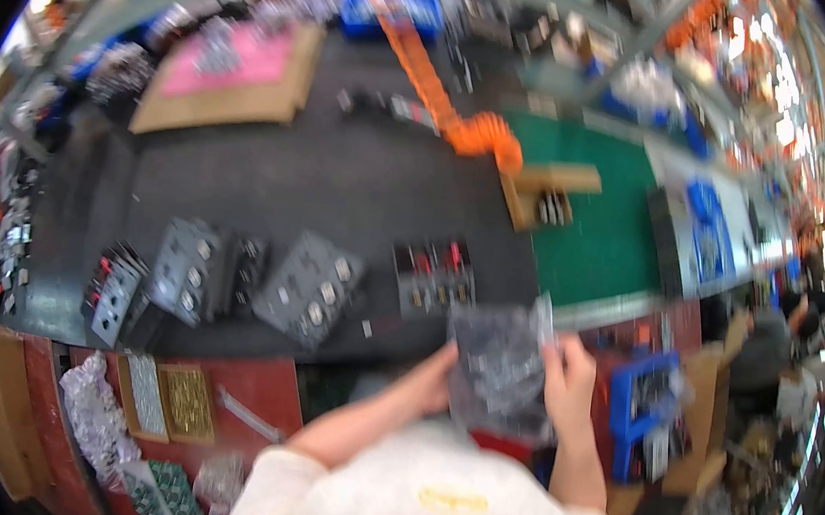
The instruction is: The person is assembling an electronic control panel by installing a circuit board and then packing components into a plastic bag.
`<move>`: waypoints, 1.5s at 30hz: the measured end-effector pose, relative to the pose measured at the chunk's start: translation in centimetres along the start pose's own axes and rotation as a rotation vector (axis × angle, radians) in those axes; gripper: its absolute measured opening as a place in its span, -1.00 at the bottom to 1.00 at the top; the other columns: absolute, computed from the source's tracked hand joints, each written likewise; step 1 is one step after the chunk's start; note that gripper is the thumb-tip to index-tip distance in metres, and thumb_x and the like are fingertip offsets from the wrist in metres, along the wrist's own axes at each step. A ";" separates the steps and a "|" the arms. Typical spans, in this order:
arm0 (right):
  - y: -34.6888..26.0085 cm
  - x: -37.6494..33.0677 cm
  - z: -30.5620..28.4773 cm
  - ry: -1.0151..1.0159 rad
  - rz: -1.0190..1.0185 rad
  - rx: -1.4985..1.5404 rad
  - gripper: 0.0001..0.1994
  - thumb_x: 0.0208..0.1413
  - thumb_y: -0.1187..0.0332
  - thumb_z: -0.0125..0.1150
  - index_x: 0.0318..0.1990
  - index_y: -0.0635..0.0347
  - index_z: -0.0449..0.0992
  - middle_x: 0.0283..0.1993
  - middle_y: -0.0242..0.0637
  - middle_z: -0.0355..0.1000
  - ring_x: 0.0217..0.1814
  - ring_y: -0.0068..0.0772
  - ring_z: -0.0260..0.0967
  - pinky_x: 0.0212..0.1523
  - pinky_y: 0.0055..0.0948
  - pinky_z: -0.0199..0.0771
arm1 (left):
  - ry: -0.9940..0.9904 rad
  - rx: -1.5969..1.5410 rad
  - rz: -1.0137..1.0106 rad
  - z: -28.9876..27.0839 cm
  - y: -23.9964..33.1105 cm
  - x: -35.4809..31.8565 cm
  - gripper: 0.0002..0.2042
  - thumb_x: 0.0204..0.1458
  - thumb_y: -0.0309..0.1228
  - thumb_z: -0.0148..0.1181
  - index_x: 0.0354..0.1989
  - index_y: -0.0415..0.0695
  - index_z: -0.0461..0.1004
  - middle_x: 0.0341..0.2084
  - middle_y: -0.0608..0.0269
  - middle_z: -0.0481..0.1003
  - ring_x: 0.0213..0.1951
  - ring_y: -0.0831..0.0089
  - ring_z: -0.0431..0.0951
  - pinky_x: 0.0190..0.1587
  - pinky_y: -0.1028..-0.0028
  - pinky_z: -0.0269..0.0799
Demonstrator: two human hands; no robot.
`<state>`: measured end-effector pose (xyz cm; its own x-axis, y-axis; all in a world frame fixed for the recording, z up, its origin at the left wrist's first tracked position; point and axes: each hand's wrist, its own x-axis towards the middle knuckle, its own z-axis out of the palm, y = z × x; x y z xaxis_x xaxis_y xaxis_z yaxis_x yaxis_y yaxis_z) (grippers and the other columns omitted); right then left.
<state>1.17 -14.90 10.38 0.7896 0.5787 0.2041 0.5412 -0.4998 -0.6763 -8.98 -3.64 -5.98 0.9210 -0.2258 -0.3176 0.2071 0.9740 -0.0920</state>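
Observation:
In front of my chest I hold a clear plastic bag (501, 369) with something dark and flat inside, blurred and hard to make out. My left hand (433, 380) grips its left edge. The upper right edge is pinched between the thumb and fingers of my right hand (571, 375). Just beyond the bag, a dark panel with red parts (433, 278) lies on the black bench top (340, 180). Further left are a grey panel with round fittings (309, 287), a similar grey panel (185, 269) and a smaller light plate with holes (117, 297).
An orange coiled air hose (417, 67) hangs down to the bench. Beyond lie a pink sheet on cardboard (227, 65), and a wooden fixture (519, 196) by a green mat (609, 158). Boxes of small hardware (188, 403) sit lower left; a blue bin (622, 420) stands at right.

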 end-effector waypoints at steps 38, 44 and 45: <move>3.0 22.8 12.7 -0.926 -0.616 -0.833 -0.90 -0.18 0.50 0.14 -0.44 0.20 0.39 -0.51 -0.17 0.34 -0.46 -0.05 0.36 -0.48 -0.23 0.35 | 0.087 0.283 1.198 -4.7 15.3 0.2 -0.72 0.07 -0.51 0.02 -0.04 -0.31 0.37 0.00 0.12 0.37 0.05 0.38 0.36 0.13 0.41 0.19; -0.1 26.6 14.2 -0.941 -0.751 -0.796 -0.81 -0.36 0.55 0.15 -0.46 0.18 0.40 -0.54 -0.29 0.30 -0.48 -0.23 0.35 -0.50 -0.32 0.35 | 0.239 0.938 1.214 -1.0 19.1 1.7 -0.65 -0.05 -0.50 0.19 -0.04 -0.17 0.36 0.01 0.11 0.33 0.03 0.11 0.36 0.09 0.34 0.23; -0.8 27.2 14.6 -0.934 -0.850 -0.839 -0.81 -0.38 0.53 0.14 -0.46 0.17 0.40 -0.53 -0.32 0.29 -0.47 -0.27 0.34 -0.50 -0.35 0.35 | 0.313 0.991 1.274 0.4 20.1 1.9 -0.68 -0.05 -0.51 0.19 -0.07 -0.18 0.37 -0.05 0.10 0.37 -0.03 0.13 0.40 0.11 0.30 0.21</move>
<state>18.02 10.61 6.14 -0.1194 0.9032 -0.4124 0.9856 0.1579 0.0604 -2.89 15.52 -8.02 0.5797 0.8073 0.1108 -0.3547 0.1275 0.9262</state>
